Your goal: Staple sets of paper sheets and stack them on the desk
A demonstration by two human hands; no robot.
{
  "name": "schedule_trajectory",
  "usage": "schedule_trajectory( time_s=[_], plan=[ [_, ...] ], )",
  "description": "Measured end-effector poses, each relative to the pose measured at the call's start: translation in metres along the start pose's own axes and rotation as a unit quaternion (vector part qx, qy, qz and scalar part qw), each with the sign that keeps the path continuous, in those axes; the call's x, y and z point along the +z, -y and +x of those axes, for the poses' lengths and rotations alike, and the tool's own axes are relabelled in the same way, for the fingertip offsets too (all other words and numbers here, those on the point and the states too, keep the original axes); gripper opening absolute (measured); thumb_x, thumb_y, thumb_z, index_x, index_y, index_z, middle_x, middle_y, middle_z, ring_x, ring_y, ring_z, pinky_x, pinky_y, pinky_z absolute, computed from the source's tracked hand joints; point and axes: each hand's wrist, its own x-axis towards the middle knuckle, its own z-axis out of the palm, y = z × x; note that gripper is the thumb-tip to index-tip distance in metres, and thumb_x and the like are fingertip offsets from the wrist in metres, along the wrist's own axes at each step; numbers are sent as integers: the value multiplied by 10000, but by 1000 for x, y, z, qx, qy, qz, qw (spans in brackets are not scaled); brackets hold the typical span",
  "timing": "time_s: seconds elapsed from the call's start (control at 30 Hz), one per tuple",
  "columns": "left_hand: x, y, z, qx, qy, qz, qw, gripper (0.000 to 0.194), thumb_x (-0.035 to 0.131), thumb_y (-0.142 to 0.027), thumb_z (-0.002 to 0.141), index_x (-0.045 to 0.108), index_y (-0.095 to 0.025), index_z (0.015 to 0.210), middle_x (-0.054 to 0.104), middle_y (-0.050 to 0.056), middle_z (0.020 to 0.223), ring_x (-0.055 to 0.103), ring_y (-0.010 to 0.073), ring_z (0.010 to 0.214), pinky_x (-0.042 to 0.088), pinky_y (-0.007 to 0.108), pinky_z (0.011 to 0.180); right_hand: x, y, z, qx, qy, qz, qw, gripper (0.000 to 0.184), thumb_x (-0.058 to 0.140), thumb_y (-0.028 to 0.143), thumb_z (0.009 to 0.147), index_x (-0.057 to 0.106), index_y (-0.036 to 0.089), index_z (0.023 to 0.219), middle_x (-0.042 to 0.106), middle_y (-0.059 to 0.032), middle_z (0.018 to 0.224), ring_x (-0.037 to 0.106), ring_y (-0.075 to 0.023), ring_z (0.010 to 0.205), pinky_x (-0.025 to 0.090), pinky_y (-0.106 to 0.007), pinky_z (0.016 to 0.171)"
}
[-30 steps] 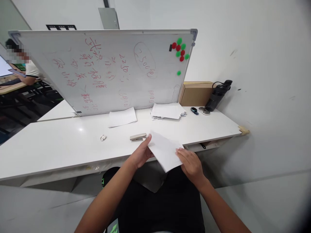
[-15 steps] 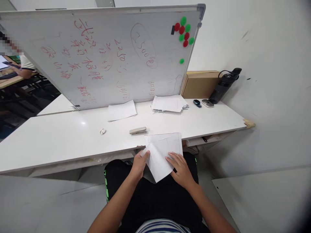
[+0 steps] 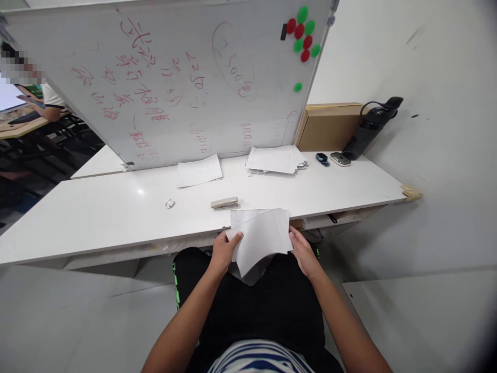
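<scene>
Striped top [image 3: 260, 358]: white and dark blue | trousers [image 3: 267, 311]: black — bright green marks [image 3: 176, 285] along outer leg | forearms [image 3: 184, 321]: bare

On the board [image 3: 217, 116] I can read a red 2500 [image 3: 233, 66], circled. To its left is what looks like 2250 [image 3: 195, 79], then a small 20 [image 3: 176, 63] and 12 [image 3: 166, 72]. Other red words [image 3: 135, 75] are hard to read.

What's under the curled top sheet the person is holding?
More paper shows past the upper-left edge of the curled top sheet, which the left hand pinches. The rest underneath is covered, so the number of sheets cannot be told.
</scene>
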Motion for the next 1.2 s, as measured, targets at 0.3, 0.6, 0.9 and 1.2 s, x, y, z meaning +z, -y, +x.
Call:
schedule_trajectory(
  time_s=[0.3, 0.6, 0.9, 1.2],
  plan=[
    [-9, -11, -8, 198, -11, 285, 938, 382, 552, -532, 822, 610, -170, 712, 614, 23, 694, 540, 161, 640, 388, 254, 586, 12, 56, 0, 37, 71, -44, 996, 403, 705, 479, 725, 674, 182, 996, 716, -67, 965, 653, -244, 854, 516, -351, 729],
    [-10, -56, 14, 526, -99, 324, 780, 231, 571, -361, 873, 559, -182, 727, 544, 22, 691, 529, 145, 687, 418, 255, 668, 17, 112, 10, -201, -38, -139, 969, 360, 677, 428, 754, 675, 190, 1024, 701, -79, 1024, 631, -261, 942, 494, -391, 814],
    [11, -38, 25, 329, -157, 110, 925, 252, 585, -435, 849, 600, -184, 869, 605, 11, 799, 573, 153, 773, 453, 250, 706, 72, 107, 46, -223, -116, -114, 961, 331, 571, 462, 818, 668, 175, 952, 699, -63, 920, 614, -222, 865, 477, -348, 792],
    [-10, -54, 34, 293, -122, 163, 934, 292, 580, -441, 845, 600, -203, 1012, 631, 53, 982, 591, 192, 935, 463, 291, 802, 81, 85, 53, -209, -68, -180, 959, 349, 549, 446, 838, 649, 157, 1007, 678, -118, 1007, 609, -275, 964, 469, -399, 836]
  ],
)
